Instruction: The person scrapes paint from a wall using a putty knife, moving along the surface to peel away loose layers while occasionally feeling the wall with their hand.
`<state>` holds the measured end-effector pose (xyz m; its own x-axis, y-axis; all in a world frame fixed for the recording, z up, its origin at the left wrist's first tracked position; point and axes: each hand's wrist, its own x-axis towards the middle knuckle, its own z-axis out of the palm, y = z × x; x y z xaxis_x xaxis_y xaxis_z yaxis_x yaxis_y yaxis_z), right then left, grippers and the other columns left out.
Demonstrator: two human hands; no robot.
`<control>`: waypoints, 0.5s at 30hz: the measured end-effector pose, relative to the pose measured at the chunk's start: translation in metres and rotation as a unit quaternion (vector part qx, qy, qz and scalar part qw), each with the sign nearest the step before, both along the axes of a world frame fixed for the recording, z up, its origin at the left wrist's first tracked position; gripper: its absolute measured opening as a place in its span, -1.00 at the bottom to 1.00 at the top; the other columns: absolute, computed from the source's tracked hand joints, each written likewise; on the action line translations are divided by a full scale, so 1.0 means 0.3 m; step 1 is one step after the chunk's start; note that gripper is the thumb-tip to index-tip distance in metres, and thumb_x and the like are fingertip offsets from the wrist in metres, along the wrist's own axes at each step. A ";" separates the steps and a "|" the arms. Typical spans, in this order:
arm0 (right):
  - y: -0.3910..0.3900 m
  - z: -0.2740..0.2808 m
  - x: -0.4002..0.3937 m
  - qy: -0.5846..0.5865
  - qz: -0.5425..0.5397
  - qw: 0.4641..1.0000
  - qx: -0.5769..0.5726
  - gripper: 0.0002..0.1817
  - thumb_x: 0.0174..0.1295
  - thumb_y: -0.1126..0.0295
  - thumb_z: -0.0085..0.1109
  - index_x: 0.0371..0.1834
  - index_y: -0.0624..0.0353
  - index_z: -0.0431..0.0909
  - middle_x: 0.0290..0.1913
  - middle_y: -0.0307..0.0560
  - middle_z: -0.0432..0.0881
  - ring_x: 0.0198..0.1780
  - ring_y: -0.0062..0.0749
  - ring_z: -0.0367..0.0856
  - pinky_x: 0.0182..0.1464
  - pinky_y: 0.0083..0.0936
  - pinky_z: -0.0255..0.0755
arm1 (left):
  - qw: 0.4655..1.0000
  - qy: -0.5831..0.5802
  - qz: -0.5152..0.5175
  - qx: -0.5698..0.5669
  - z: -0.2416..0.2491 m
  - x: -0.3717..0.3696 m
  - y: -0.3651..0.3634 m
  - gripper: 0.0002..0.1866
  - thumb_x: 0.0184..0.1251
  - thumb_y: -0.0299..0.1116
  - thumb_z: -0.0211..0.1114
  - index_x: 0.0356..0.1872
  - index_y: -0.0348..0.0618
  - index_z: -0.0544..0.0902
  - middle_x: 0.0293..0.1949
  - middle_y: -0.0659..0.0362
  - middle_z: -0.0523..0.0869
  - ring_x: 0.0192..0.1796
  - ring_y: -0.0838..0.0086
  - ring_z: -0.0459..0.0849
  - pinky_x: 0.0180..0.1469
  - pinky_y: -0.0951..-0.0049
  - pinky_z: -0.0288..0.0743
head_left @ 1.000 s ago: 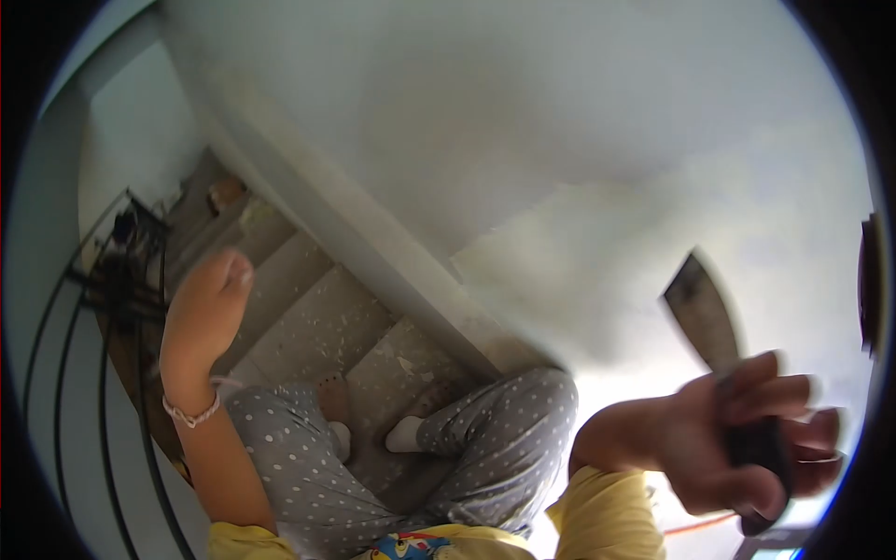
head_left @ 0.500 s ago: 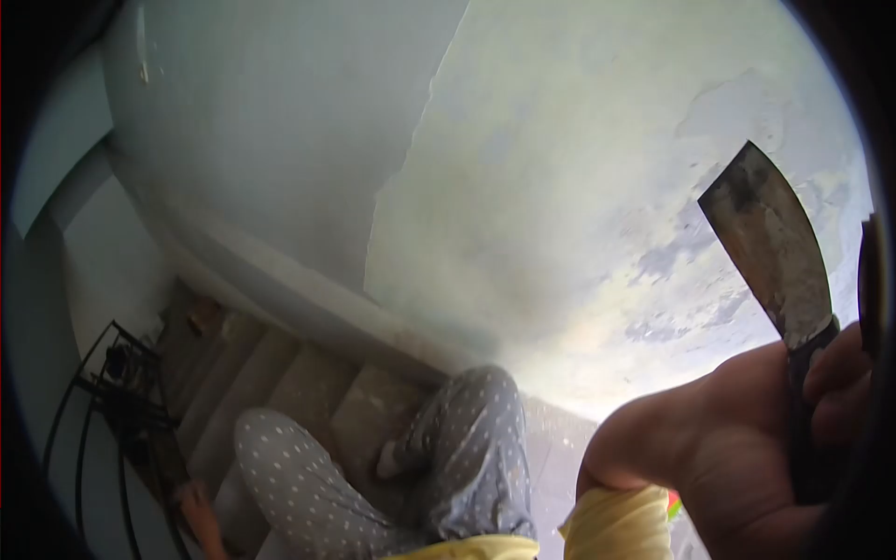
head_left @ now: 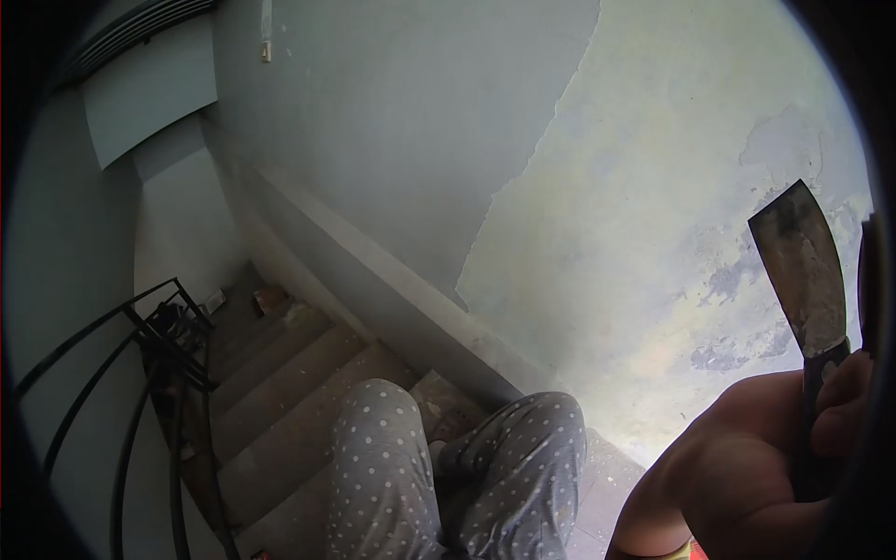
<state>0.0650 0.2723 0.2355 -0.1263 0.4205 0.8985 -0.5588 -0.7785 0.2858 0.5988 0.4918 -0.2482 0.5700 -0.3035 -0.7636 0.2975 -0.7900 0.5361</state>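
A putty knife (head_left: 803, 271) with a stained metal blade and a dark handle points upward at the right side of the view. My right hand (head_left: 779, 457) is closed round its handle, with the blade standing clear of the wall surface behind it. That wall (head_left: 635, 215) has a large pale area with a ragged paint edge on its left and rough, flaking patches at the right. My left hand is out of view.
Stairs (head_left: 289, 387) descend toward the left, bordered by a black metal railing (head_left: 126, 448) at lower left. My knees in dotted trousers (head_left: 383, 448) are at the bottom centre. A ledge (head_left: 373, 261) runs along the wall's foot. Small objects lie at the stair bottom.
The view has swung left, so the wall and stairs appear further right. The left hand, seen at lower left before, has left the view. The right hand still grips the putty knife.
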 end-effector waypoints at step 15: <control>0.159 0.176 0.057 0.082 -0.076 0.990 -0.087 -0.55 0.27 0.07 0.40 -0.27 0.09 0.30 -0.40 -0.33 0.33 -0.60 -0.57 0.24 -0.57 -0.56 0.07 | 0.976 -0.053 -0.109 -0.184 -0.352 -0.068 -1.042 -0.63 0.65 -0.17 -0.03 0.25 -0.10 0.56 0.15 0.03 0.67 -0.01 0.22 0.68 0.02 0.17 0.57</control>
<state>0.0822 0.3200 0.2883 0.0911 0.5732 0.8144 -0.6004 -0.6208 0.5041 0.5784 0.1792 -0.3537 0.5308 -0.6682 -0.5212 0.0718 -0.5774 0.8133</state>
